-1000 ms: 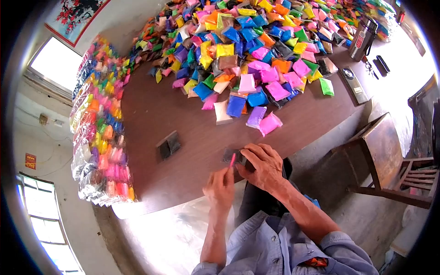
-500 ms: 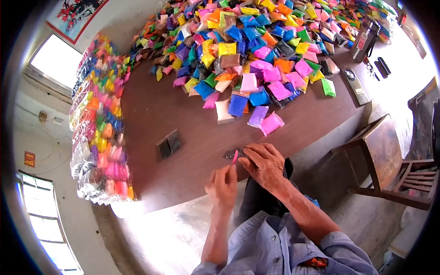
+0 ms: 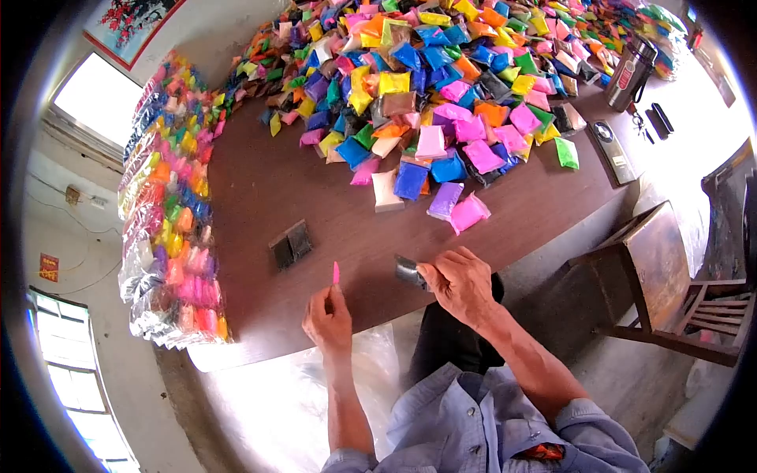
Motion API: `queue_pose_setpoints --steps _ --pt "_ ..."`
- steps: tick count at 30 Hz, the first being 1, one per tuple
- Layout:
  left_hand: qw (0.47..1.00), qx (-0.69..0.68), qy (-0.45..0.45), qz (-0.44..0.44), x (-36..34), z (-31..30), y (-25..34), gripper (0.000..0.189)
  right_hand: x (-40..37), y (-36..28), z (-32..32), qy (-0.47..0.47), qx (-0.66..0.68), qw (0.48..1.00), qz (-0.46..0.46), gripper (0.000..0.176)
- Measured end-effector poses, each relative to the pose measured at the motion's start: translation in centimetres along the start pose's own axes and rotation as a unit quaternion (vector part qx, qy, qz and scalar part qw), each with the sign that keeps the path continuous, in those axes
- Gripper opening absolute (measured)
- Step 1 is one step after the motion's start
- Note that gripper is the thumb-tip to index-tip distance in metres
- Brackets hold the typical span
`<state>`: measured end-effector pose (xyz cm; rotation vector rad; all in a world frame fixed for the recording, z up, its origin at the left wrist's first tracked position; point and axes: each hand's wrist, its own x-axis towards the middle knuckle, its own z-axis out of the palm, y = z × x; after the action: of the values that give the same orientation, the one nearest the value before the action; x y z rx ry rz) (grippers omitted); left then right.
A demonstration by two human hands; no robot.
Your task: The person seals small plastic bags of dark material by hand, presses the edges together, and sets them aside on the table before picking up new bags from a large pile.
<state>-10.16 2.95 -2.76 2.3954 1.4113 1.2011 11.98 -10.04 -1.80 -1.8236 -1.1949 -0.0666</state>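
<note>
My left hand [image 3: 328,319] is closed on a small, thin pink stick [image 3: 336,273], which points up from between thumb and finger near the table's front edge. Farther right, my right hand [image 3: 460,285] pinches a small black packet [image 3: 409,271] by its right end, just over the table. Two dark packets [image 3: 291,245] lie side by side on the brown table [image 3: 260,189], beyond my left hand.
A big heap of colourful small packets [image 3: 394,83] covers the table's back. Bagged packets [image 3: 185,236] line its left edge. At the right are a thermos [image 3: 631,75], keys, a narrow metallic case [image 3: 613,152] and a wooden chair [image 3: 654,272].
My left hand has moved left with the pink stick, away from my right hand. The black packet now shows more clearly, lifted in my right fingers.
</note>
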Motion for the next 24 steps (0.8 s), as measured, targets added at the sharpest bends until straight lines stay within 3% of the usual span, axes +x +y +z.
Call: queue_pose_setpoints --steps 3,5,9,10,11,12,15,16,24 --pt "0.999 -0.010 -0.023 -0.039 0.2 -0.4 -0.7 0.009 1.3 0.3 -0.6 -0.061 0.057 0.996 -0.031 0.027" --pt "0.999 -0.004 -0.022 -0.028 0.1 -0.1 -0.6 0.009 1.9 0.1 -1.0 -0.146 0.036 0.989 0.006 0.027" --pt "0.999 -0.005 -0.018 -0.034 0.1 0.1 -0.8 0.007 2.3 -0.4 -0.5 -0.116 -0.001 0.992 0.049 0.015" --pt "0.999 -0.003 -0.017 -0.038 0.1 0.1 -0.8 0.007 2.3 -0.8 -0.5 -0.051 -0.012 0.999 0.015 0.015" --pt "0.999 -0.010 -0.021 -0.043 0.1 0.0 -0.6 0.007 2.2 -1.2 -0.6 0.015 -0.021 1.000 -0.018 0.021" --pt "0.998 -0.017 -0.027 -0.048 0.1 -0.1 -0.5 0.007 1.7 -1.6 -1.2 -0.031 -0.015 0.999 -0.015 0.038" --pt "0.998 -0.021 -0.036 -0.054 0.1 0.0 -0.4 0.012 -0.1 -3.6 -1.1 -0.072 -0.049 0.993 -0.074 0.049" --pt "0.998 -0.023 -0.038 -0.055 0.2 0.0 -0.3 0.012 -1.0 -3.9 -1.0 -0.135 -0.048 0.988 -0.051 0.060" --pt "0.998 -0.026 -0.031 -0.041 0.4 0.0 -0.2 0.006 -3.7 -2.7 1.2 -0.153 -0.079 0.982 -0.073 0.064"
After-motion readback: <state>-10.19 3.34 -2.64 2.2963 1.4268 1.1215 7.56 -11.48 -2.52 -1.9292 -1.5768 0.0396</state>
